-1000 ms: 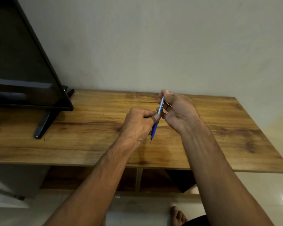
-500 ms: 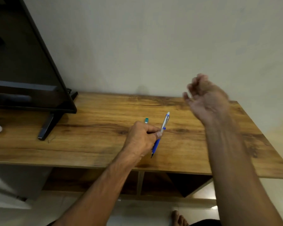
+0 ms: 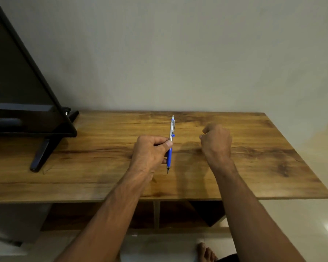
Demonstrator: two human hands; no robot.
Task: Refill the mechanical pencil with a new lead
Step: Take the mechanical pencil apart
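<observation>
Head view: left hand (image 3: 150, 152) grips a blue and silver mechanical pencil (image 3: 170, 144) above a wooden table (image 3: 273, 167), tip pointing toward the person (white cap end away); right hand (image 3: 216, 142) is curled closed nearby, its contents hidden; open shelf compartments (image 3: 178, 214) below look dark

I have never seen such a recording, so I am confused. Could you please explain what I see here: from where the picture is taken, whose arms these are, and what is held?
No machine is here. A person wears a camera on the head, looking down at their own arms. The left hand holds a mechanical pencil, blue below and silver above, tip pointing down, over a wooden table. The right hand is curled closed beside it, apart from the pencil; whether its grip holds something is too small to tell. A dark screen on a stand is at the left. A bare foot shows below.
</observation>
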